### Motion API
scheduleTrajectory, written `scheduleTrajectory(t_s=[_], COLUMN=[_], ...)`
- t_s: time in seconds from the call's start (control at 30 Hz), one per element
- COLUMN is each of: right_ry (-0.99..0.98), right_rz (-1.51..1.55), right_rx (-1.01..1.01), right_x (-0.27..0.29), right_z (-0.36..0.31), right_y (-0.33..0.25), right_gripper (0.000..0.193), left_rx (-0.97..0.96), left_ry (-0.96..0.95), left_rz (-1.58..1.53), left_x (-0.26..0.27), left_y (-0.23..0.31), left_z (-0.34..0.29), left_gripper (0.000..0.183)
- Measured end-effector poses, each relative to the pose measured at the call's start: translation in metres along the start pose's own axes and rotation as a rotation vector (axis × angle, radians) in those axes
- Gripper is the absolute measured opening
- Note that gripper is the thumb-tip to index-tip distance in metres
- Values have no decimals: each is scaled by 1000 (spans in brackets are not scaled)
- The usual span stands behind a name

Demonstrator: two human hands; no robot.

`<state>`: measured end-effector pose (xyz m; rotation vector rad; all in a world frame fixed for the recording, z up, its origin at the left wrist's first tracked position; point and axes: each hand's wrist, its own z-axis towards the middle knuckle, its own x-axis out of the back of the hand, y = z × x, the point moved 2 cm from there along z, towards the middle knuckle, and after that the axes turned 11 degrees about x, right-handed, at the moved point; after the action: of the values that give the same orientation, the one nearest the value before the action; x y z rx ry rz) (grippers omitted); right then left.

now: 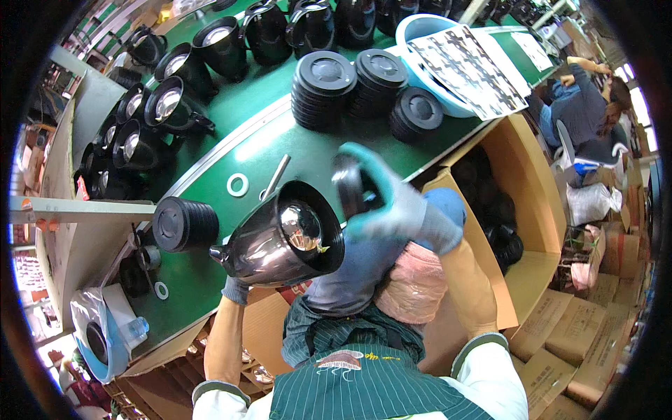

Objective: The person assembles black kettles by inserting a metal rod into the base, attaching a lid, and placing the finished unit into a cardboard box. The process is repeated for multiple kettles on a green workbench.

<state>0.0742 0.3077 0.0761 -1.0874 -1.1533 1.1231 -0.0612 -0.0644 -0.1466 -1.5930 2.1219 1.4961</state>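
A glossy black jug (260, 241) lies tilted above my lap, its wide mouth facing right and a shiny mirrored liner (301, 225) visible inside. My left hand (236, 290) holds it from below; only the grey glove cuff shows, and the fingers are hidden behind the jug. Just right of the mouth, my right hand (392, 203), in a teal and grey glove, grips a round black ribbed part (348, 185), smeared by motion. The part is apart from the jug. Beyond the jug, a metal rod (276, 176) and a white ring (237, 185) lie on the green bench.
Stacks of black ribbed discs (324, 87) stand across the bench, beside a blue basin (420, 33) topped with a patterned sheet. Another disc stack (183, 224) lies at left. Several black jugs (266, 35) line the back. An open carton (535, 231) with black parts is at right.
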Motion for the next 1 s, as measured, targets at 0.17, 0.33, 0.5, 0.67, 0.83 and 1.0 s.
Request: scheduleTrajectory(t_s=[0.17, 0.33, 0.5, 0.67, 0.83, 1.0], right_ry=[-102, -90, -16, -13, -40, 89], right_rz=[-150, -120, -188, -351, -356, 37], right_rx=[142, 233, 374, 494, 530, 270], right_x=[-38, -50, -59, -67, -60, -54], right_z=[-30, -57, -87, -99, -105, -122], right_y=[-30, -31, -31, -48, -54, 10], right_gripper=[136, 140, 142, 142, 141, 98], left_rx=[-100, -213, 149, 400, 250, -889], left_ry=[-30, -1, -82, -391, -182, 257], left_rz=[226, 486, 64, -57, 243, 1263], left_x=[-19, -42, -15, -5, -74, -196], left_y=[38, 50, 39, 30, 49, 119], left_z=[-22, -40, -44, -43, -52, -101], left_gripper=[48, 38, 62, 63, 48, 33])
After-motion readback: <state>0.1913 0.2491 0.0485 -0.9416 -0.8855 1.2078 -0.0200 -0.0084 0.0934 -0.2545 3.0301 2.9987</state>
